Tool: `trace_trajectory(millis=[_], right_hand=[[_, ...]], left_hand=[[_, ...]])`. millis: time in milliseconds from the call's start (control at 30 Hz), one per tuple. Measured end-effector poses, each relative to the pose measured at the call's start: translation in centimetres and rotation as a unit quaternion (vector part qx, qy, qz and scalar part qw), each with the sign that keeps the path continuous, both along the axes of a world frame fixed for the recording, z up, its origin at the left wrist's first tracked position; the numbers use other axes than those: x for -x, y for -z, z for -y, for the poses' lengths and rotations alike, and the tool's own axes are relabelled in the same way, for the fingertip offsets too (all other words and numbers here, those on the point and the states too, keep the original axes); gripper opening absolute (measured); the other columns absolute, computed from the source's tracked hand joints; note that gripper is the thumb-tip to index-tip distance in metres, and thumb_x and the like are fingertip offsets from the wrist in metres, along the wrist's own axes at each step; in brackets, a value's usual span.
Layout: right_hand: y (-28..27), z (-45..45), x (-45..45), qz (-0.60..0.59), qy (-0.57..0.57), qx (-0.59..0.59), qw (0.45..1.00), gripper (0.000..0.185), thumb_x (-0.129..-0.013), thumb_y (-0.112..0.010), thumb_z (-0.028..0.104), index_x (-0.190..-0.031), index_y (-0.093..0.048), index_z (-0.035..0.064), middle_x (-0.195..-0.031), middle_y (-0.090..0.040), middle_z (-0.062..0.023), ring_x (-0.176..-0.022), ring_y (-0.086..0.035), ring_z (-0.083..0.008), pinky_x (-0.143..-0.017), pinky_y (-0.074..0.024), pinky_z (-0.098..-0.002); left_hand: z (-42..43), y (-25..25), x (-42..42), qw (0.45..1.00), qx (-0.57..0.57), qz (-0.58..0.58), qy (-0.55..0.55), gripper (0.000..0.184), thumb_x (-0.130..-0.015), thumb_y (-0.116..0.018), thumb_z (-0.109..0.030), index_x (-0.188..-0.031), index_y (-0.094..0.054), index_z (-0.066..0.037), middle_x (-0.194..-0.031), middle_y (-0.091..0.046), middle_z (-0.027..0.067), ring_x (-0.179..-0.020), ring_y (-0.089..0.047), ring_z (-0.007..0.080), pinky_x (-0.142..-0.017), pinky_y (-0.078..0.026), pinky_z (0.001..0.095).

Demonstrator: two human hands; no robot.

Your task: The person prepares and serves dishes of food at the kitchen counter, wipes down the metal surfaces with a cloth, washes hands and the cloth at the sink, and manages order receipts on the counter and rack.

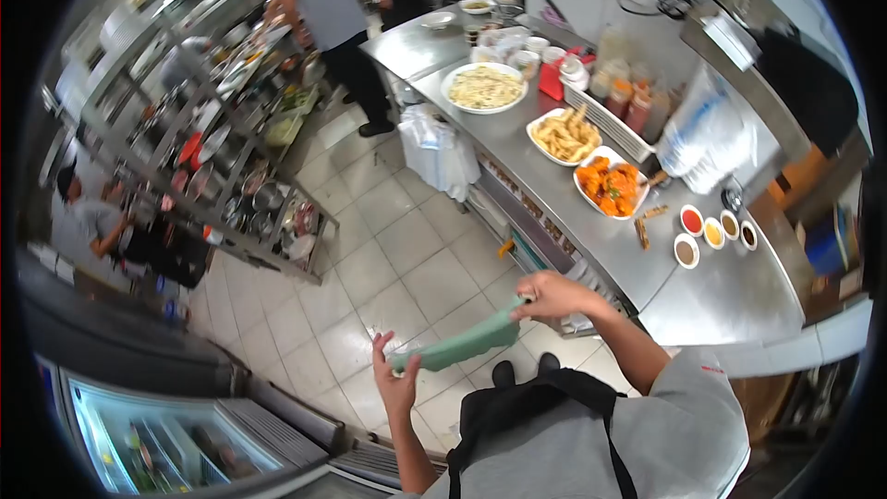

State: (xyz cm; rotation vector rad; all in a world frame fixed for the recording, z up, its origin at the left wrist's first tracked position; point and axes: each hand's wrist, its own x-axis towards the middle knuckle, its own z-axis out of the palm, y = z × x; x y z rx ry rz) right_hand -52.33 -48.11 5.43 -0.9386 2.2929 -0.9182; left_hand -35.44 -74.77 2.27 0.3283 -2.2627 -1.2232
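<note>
A pale green, soft, folded sheet (467, 340) is stretched between my two hands above the floor; whether it is cloth or a plastic bag I cannot tell. Its right end is pinched in my right hand (554, 297), beside the steel counter's front edge. My left hand (397, 381) has the lower left end between thumb and fingers, with some fingertips pointing up. On the counter (591, 254) to the right stand a white dish of orange saucy pieces (612, 185), a dish of golden fried pieces (565, 136) and a plate of pale shredded food (485, 88).
Several small sauce cups (686, 251) sit near the counter's right end, by a clear plastic bag (707, 134) and sauce bottles (637, 109). A metal rack (286, 212) stands left, a lit glass-topped fridge (176, 444) lower left. Co-workers (323, 9) stand behind and left (115, 231).
</note>
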Motion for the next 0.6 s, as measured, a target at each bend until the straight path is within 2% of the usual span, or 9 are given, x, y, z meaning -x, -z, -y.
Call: trace_trajectory(millis=[100,167,200,233,267,333,400,467,600], right_hand=[[-2.3,2.6,1.2,0.061,0.086,0.164,0.981,0.043,-0.076,-0.058,0.046,-0.085,-0.059,0.0035,-0.073,-0.056,-0.0095,-0.072,-0.055,-0.0154,-0.062,-0.0415,-0.0322],[0.3,7.4,0.6,0.230,0.264,0.332,0.876,0.053,-0.081,-0.045,0.052,-0.105,-0.056,0.0056,-0.105,-0.054,-0.0118,-0.097,-0.050,-0.0180,-0.079,-0.0393,-0.0307],[0.7,9.3,-0.5,0.279,0.256,0.274,0.884,0.055,-0.083,-0.039,0.053,-0.112,-0.051,0.0066,-0.115,-0.048,-0.0118,-0.102,-0.047,-0.0206,-0.085,-0.0360,-0.0320],[1.2,10.5,-1.4,0.324,0.244,0.218,0.888,0.058,-0.085,-0.032,0.053,-0.119,-0.047,0.0077,-0.125,-0.043,-0.0119,-0.107,-0.043,-0.0232,-0.091,-0.0328,-0.0332],[2.9,10.6,-1.9,0.227,0.214,0.181,0.933,0.058,-0.086,-0.030,0.052,-0.118,-0.047,0.0078,-0.122,-0.045,-0.0125,-0.107,-0.044,-0.0235,-0.091,-0.0332,-0.0340],[7.0,9.8,-1.0,0.023,0.147,0.093,0.985,0.058,-0.088,-0.024,0.052,-0.117,-0.048,0.0081,-0.117,-0.049,-0.0137,-0.108,-0.045,-0.0241,-0.090,-0.0341,-0.0354],[4.9,6.1,-0.5,0.031,0.143,-0.013,0.989,0.049,-0.089,-0.031,0.045,-0.113,-0.052,0.0090,-0.116,-0.051,-0.0140,-0.104,-0.048,-0.0275,-0.089,-0.0360,-0.0361],[7.2,1.8,-0.1,0.026,0.163,0.086,0.983,0.043,-0.088,-0.038,0.040,-0.108,-0.056,0.0063,-0.103,-0.059,-0.0132,-0.098,-0.053,-0.0282,-0.084,-0.0395,-0.0360],[3.8,-5.0,-0.2,0.171,0.206,0.040,0.963,0.040,-0.086,-0.045,0.037,-0.109,-0.055,0.0063,-0.099,-0.060,-0.0138,-0.091,-0.058,-0.0257,-0.080,-0.0440,-0.0323]], left_hand=[[1.2,1.3,3.4,0.911,-0.351,-0.156,0.147,0.059,-0.078,-0.060,-0.033,-0.124,-0.037,-0.004,-0.118,-0.045,0.0103,-0.114,-0.041,0.0217,-0.095,-0.031,0.0377],[-1.8,3.2,6.4,0.849,-0.477,-0.102,0.203,0.065,-0.079,-0.060,-0.031,-0.128,-0.028,-0.003,-0.122,-0.042,0.0109,-0.115,-0.038,0.0232,-0.095,-0.031,0.0366],[-3.7,4.9,7.5,0.811,-0.535,-0.073,0.225,0.068,-0.079,-0.060,-0.030,-0.130,-0.024,-0.003,-0.124,-0.040,0.0113,-0.116,-0.037,0.0240,-0.096,-0.030,0.0361],[-5.1,7.8,8.1,0.853,-0.461,0.023,0.242,0.064,-0.084,-0.055,-0.028,-0.131,-0.019,-0.005,-0.127,-0.036,0.0104,-0.113,-0.040,0.0229,-0.094,-0.033,0.0351],[-8.0,5.3,9.3,0.783,-0.575,0.046,0.232,0.055,-0.086,-0.052,-0.022,-0.129,-0.023,-0.005,-0.124,-0.039,0.0098,-0.108,-0.044,0.0214,-0.092,-0.036,0.0344],[-9.7,7.5,9.6,0.796,-0.583,0.025,0.159,0.041,-0.087,-0.051,-0.020,-0.121,-0.034,-0.004,-0.113,-0.047,0.0095,-0.099,-0.051,0.0198,-0.081,-0.043,0.0308],[-9.3,7.9,10.5,0.768,-0.628,0.081,0.096,0.032,-0.086,-0.050,-0.017,-0.114,-0.041,-0.003,-0.105,-0.050,0.0090,-0.091,-0.053,0.0192,-0.072,-0.047,0.0297],[-8.0,9.8,12.8,0.777,-0.616,0.102,0.076,0.029,-0.086,-0.050,-0.018,-0.110,-0.044,-0.002,-0.101,-0.053,0.0084,-0.086,-0.054,0.0187,-0.069,-0.047,0.0296],[-3.5,10.5,22.6,0.795,-0.599,0.086,0.048,0.025,-0.086,-0.048,-0.021,-0.106,-0.048,-0.005,-0.096,-0.054,0.0059,-0.085,-0.054,0.0158,-0.070,-0.046,0.0289]])
